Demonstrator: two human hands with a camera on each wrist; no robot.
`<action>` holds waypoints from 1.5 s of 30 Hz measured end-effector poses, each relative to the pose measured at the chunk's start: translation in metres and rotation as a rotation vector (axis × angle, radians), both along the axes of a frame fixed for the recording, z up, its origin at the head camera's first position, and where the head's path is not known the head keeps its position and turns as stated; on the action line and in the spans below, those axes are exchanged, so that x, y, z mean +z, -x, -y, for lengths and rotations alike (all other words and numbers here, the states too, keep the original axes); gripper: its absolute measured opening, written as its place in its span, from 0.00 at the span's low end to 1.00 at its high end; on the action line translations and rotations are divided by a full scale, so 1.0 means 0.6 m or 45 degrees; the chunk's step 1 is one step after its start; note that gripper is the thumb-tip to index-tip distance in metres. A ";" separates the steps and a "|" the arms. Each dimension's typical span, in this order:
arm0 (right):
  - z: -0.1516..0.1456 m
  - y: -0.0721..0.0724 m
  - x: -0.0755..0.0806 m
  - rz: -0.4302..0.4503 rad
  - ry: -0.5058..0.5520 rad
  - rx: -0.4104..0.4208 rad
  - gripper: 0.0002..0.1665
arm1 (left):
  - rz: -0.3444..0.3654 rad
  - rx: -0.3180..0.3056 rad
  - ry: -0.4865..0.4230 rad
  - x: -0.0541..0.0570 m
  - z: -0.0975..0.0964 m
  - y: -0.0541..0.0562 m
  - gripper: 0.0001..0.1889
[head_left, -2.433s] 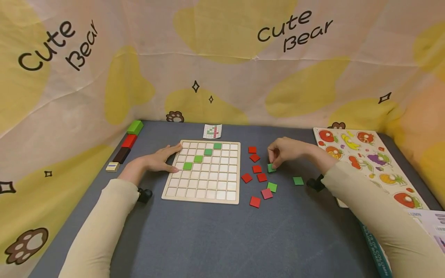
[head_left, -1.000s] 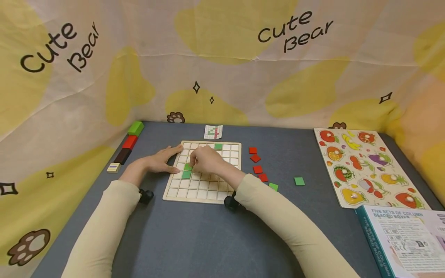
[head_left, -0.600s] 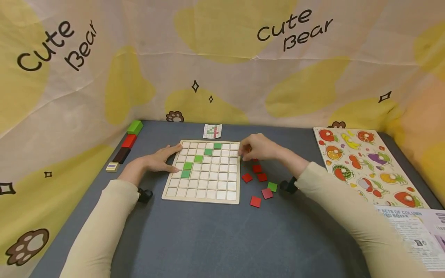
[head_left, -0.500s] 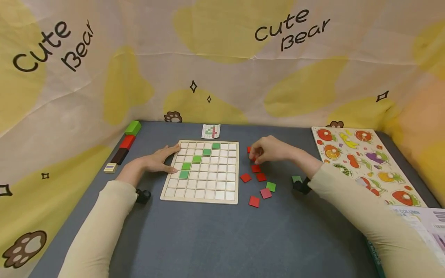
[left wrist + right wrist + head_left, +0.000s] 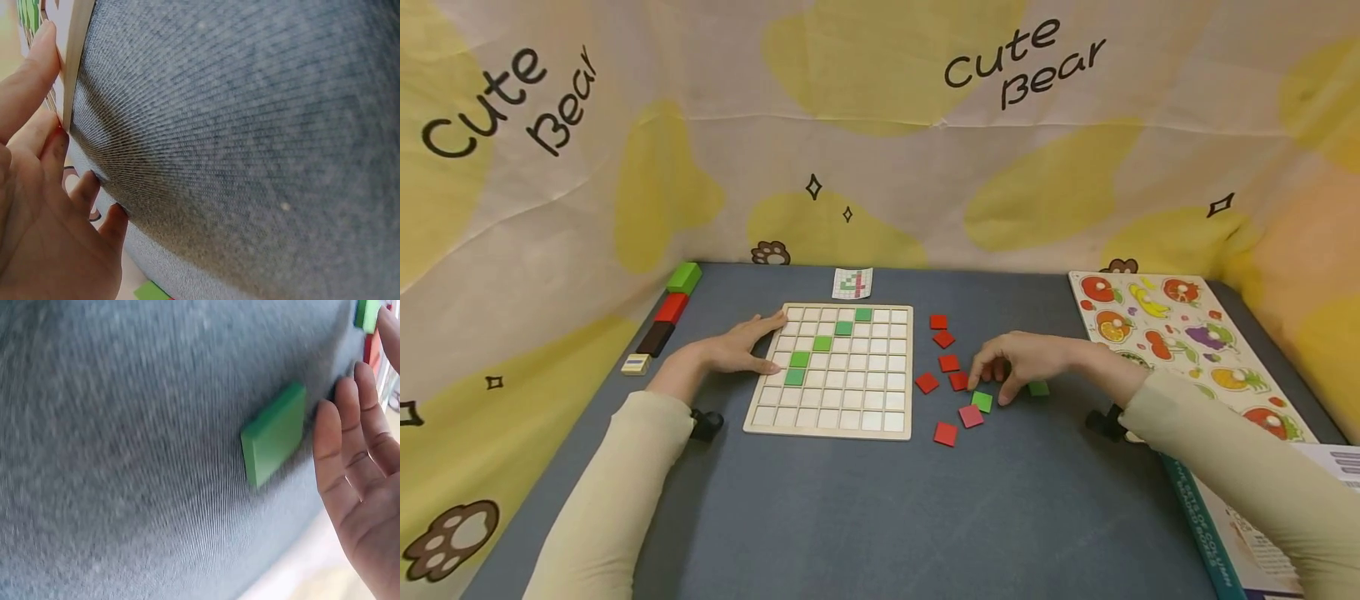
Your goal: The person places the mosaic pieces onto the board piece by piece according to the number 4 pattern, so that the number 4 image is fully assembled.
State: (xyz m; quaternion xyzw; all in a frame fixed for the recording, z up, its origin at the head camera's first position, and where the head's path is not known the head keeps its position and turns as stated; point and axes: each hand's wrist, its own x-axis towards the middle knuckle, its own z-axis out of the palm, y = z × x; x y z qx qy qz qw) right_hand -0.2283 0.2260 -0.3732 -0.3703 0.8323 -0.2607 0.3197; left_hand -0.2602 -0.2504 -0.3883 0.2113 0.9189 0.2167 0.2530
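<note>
Behind the table a printed cloth is hung, and by it the work is closed off at the back and left. On the table's middle a gridded board is laid flat, its left side spanned by the left hand. That hand's fingers are spread straight, with nothing grasped; the frame is touched by thumb and fingertips, probably so that it is kept from sliding. Five cells are filled with green squares, four stepped down diagonally and the fifth set directly below the last.

Just beyond the board a card is placed, its green and red pattern presumably kept there so that it can be seen over the board. To the board's right, seven red tiles are scattered, perhaps left loose for easy picking.

Among them, near the pinkish one, a green tile is straddled by the right hand. Finger and thumb are parted on either side of it, seemingly to suit its edges; no grip is shown, and whether it is touched cannot be told. Beside that hand, another green piece is left lying flat.
</note>
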 end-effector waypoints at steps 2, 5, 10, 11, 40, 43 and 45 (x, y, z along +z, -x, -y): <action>0.006 -0.005 -0.004 -0.029 -0.015 0.028 0.22 | 0.003 0.005 0.001 0.000 -0.001 0.000 0.52; 0.012 -0.007 -0.009 -0.085 -0.014 0.072 0.20 | 0.009 0.011 0.002 -0.001 -0.003 0.000 0.52; 0.015 -0.006 -0.014 -0.143 -0.012 0.086 0.15 | 0.005 0.011 0.006 -0.003 -0.003 0.001 0.52; 0.015 -0.005 -0.013 -0.137 -0.026 0.072 0.15 | 0.004 0.009 0.006 -0.003 -0.002 0.001 0.52; 0.375 0.018 0.002 -0.307 0.205 -0.361 0.06 | 0.009 0.006 0.010 -0.003 0.000 0.005 0.52; 0.393 0.012 -0.004 -0.333 0.172 -0.405 0.05 | 0.003 0.001 0.009 -0.002 0.000 0.004 0.52; 0.400 0.008 -0.009 -0.354 0.139 -0.414 0.04 | 0.003 0.000 0.009 -0.001 0.001 0.002 0.52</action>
